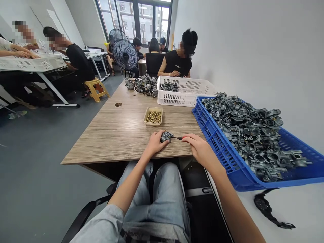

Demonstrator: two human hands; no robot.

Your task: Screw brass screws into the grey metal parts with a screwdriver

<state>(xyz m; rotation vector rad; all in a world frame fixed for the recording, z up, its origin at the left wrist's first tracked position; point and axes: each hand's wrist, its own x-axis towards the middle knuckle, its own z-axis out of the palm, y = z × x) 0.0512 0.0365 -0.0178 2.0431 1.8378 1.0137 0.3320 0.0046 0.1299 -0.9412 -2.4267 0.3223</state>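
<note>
The left hand (pixel 157 143) closes its fingers on a grey metal carburetor (pixel 166 136), while the right hand (pixel 199 149) pinches a thin dark screwdriver (pixel 177 137), apparently aimed sideways at it.

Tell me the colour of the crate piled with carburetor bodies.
The crate is blue, best seen in the head view.

Blue plastic crate (pixel 212 141) heaped with die-cast carburetor bodies (pixel 248 135) beside the table (pixel 113 135); small tray of brass screws (pixel 149 109); white slotted basket (pixel 174 98) farther along; standing fan (pixel 124 54) beyond.
</note>
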